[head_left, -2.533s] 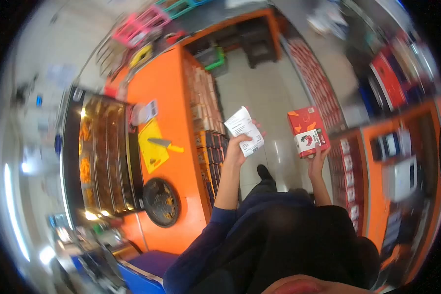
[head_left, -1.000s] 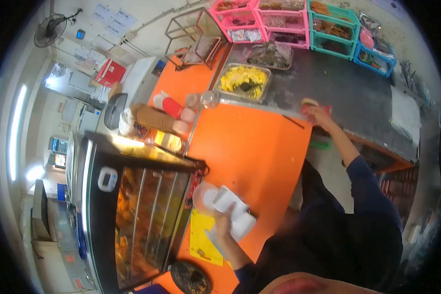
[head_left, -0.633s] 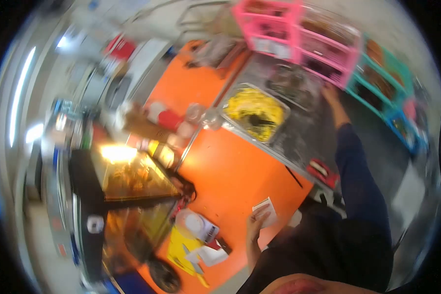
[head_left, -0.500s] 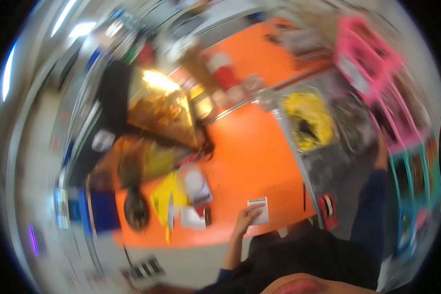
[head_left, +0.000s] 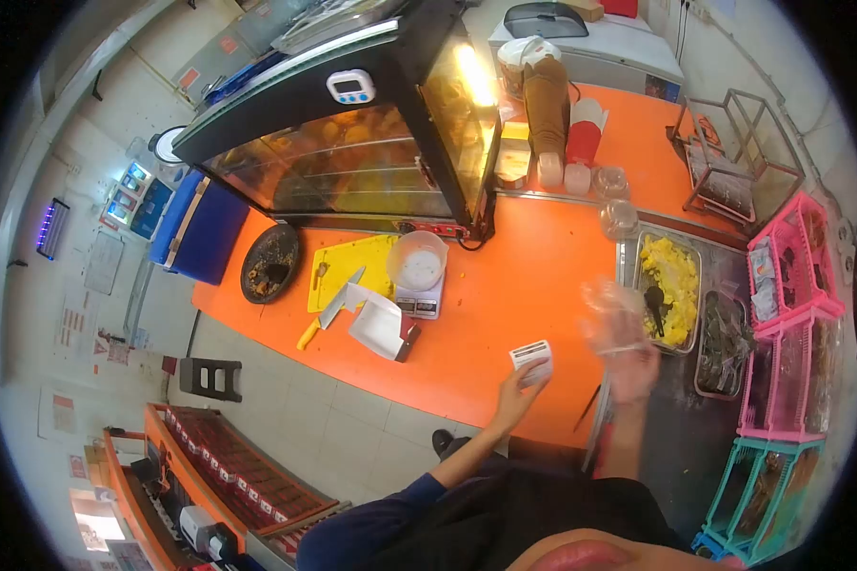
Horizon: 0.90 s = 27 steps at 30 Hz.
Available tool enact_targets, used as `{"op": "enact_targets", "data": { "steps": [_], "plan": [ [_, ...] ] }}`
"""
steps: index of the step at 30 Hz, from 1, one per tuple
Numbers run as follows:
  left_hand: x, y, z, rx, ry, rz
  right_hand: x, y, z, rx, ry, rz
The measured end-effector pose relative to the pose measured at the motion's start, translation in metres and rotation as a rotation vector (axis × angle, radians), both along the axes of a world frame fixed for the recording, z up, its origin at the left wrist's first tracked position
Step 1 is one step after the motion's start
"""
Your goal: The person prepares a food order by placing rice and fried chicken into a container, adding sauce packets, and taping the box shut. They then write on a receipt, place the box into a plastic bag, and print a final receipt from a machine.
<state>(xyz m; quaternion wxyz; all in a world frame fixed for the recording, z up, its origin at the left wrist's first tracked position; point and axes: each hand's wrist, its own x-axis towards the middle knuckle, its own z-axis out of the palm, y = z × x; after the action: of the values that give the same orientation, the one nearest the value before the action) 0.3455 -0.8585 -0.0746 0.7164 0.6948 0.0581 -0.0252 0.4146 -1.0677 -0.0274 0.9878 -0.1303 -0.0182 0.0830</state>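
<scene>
My left hand grips a small white card with printed lines over the orange counter's front part. My right hand is raised beside the counter's right side. Its fingers are closed on a clear plastic item, smeared by motion; I cannot tell its exact kind. Just right of that hand stands a clear tray of yellow food with a black spoon in it. A second clear tray with dark contents lies beside it.
Pink baskets and a teal basket line the right. On the orange counter are a knife, yellow cutting board, white box, scale with a clear bowl, black plate and glass display warmer.
My right hand has come left from beside the pink baskets and now holds clear plastic. The left hand still holds the card. The view has turned toward the display warmer and sharpened.
</scene>
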Motion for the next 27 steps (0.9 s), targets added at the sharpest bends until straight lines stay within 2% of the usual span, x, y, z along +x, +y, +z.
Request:
{"op": "enact_targets", "data": {
  "steps": [1,2,3,5,6,7,9,11,13,14,15,17,18,19,20,21,22,23,25,26,27],
  "plan": [
    [0.001,0.001,0.014,0.028,-0.067,0.071,-0.006,0.051,0.037,0.082,-0.112,0.058],
    [0.001,0.010,0.022,0.055,-0.130,0.146,-0.013,0.088,0.053,0.079,-0.118,0.058],
    [0.000,0.026,0.025,0.053,-0.133,0.150,-0.023,0.124,0.066,-0.040,-0.124,0.052],
    [-0.007,0.064,0.029,-0.253,-0.200,0.333,-0.045,0.186,0.082,-0.281,-0.133,0.055],
    [-0.016,0.091,0.050,-0.165,-0.164,0.359,-0.055,0.211,0.086,-0.400,-0.139,0.066],
    [-0.025,0.115,0.066,-0.163,-0.163,0.382,-0.062,0.237,0.080,-0.399,-0.141,0.090],
    [-0.045,0.167,0.092,0.020,-0.372,0.511,-0.076,0.299,0.067,-0.473,-0.159,-0.071],
    [-0.072,0.221,0.103,0.073,-0.397,0.619,-0.089,0.358,0.071,-0.406,-0.233,-0.047],
    [-0.105,0.274,0.110,0.494,-0.481,0.731,-0.107,0.411,0.074,-0.347,-0.302,-0.021],
    [-0.117,0.299,0.108,0.611,-0.547,0.797,-0.114,0.435,0.075,-0.602,-0.437,-0.114],
    [-0.131,0.320,0.109,0.616,-0.546,0.818,-0.120,0.460,0.079,-0.851,-0.577,-0.213],
    [-0.148,0.362,0.121,0.907,-0.571,0.865,-0.128,0.507,0.087,-0.842,-0.638,-0.204],
    [-0.149,0.373,0.117,0.600,-0.514,0.880,-0.136,0.529,0.080,-0.703,-0.545,-0.089],
    [-0.152,0.386,0.117,0.617,-0.510,0.878,-0.144,0.549,0.075,-0.566,-0.445,0.022],
    [-0.155,0.396,0.127,0.726,-0.491,0.897,-0.150,0.563,0.074,-0.555,-0.430,0.022],
    [-0.155,0.407,0.129,0.835,-0.472,0.909,-0.155,0.575,0.073,-0.540,-0.342,0.225],
    [-0.150,0.419,0.120,0.739,-0.458,0.958,-0.158,0.588,0.075,-0.522,-0.256,0.426],
    [-0.147,0.434,0.118,0.744,-0.452,0.947,-0.159,0.601,0.081,-0.518,-0.244,0.422],
    [-0.137,0.460,0.112,0.644,-0.287,1.019,-0.152,0.626,0.091,-0.227,-0.418,0.497],
    [-0.133,0.472,0.105,0.640,-0.278,1.022,-0.148,0.638,0.085,-0.233,-0.413,0.503],
    [-0.127,0.486,0.097,0.550,-0.306,1.074,-0.141,0.649,0.076,-0.469,-0.484,0.382]
  ]
}}
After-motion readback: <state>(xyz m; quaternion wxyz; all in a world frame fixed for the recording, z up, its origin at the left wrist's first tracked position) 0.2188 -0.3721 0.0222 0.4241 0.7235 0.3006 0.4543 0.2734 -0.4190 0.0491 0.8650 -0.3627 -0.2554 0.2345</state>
